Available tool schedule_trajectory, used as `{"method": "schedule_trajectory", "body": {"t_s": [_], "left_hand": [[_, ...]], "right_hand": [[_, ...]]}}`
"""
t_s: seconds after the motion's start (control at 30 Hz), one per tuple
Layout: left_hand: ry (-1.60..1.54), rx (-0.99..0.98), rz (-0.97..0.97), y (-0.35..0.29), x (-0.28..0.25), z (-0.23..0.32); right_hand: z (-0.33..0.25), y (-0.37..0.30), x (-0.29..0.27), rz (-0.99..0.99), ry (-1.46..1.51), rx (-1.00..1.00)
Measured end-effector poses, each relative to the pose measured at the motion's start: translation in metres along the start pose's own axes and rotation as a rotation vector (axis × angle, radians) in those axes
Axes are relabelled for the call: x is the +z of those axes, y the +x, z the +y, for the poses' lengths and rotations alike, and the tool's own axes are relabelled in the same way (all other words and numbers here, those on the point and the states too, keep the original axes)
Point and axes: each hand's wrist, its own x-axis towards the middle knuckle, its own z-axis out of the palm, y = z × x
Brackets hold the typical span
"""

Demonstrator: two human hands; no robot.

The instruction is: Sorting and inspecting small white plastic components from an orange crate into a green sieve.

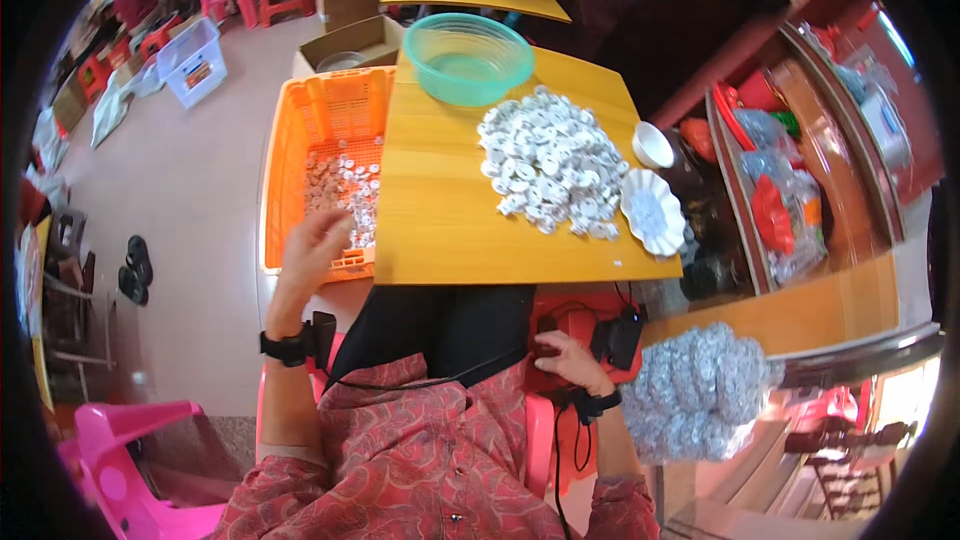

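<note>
My left hand hovers over the near corner of an orange plastic crate, fingers spread, holding nothing I can make out. Inside the crate lie several small white and brownish round parts. My right hand rests low at my side on a red stool, fingers curled, beside a black device; whether it grips anything is unclear. On the wooden table lies a heap of white round parts. Both wrists wear black bands.
A green plastic bowl stands at the table's far side. Two white dishes sit at its right edge. A clear bag of white parts lies at my right. A pink chair is at lower left; shelves stand at right.
</note>
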Motion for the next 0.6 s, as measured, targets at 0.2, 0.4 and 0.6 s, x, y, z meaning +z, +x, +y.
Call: {"method": "schedule_trajectory", "body": {"t_s": [0.2,0.4,0.6], "left_hand": [[0.290,0.043,0.021,0.020,0.018,-0.106],[0.435,0.090,-0.146,0.046,0.041,-0.161],[0.807,-0.021,-0.290,0.052,0.069,-0.172]], "right_hand": [[0.020,0.007,0.016,-0.194,-0.118,0.014],[0.001,-0.016,0.011,-0.266,0.072,0.243],[0.014,-0.035,0.023,-0.196,0.339,0.376]]}}
